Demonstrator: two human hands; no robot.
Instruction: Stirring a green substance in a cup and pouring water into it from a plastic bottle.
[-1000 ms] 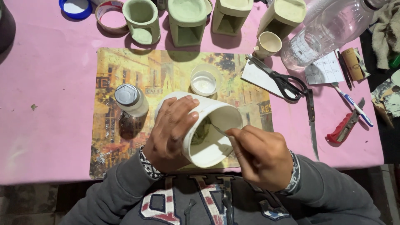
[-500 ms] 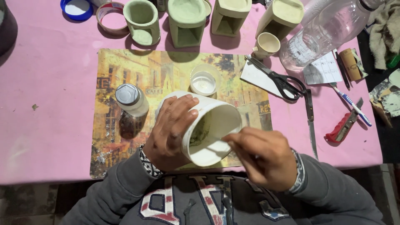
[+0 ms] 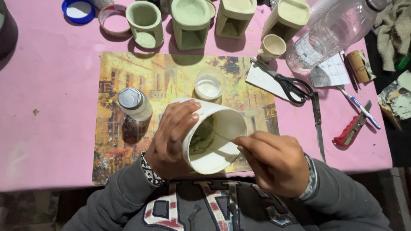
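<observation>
Left hand [image 3: 171, 139]: your fingers wrap closed around the white tub [image 3: 212, 134], tilting its mouth toward you.
Right hand [image 3: 274, 160]: you pinch a thin stick [image 3: 225, 137], fingertips closed, tip inside the tub.
Tub: held just above the picture mat [image 3: 141, 77], greenish paste [image 3: 203, 136] on its inner wall.
Nearby: small bottle [image 3: 135, 104] left, scissors [image 3: 289, 83] right.

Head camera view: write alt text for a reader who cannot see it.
A person's left hand tilts a white tub holding greenish paste while the right hand pokes a thin stick into it. They work above a picture placemat on a pink table, with a small capped bottle, scissors and green clay pieces nearby.
</observation>
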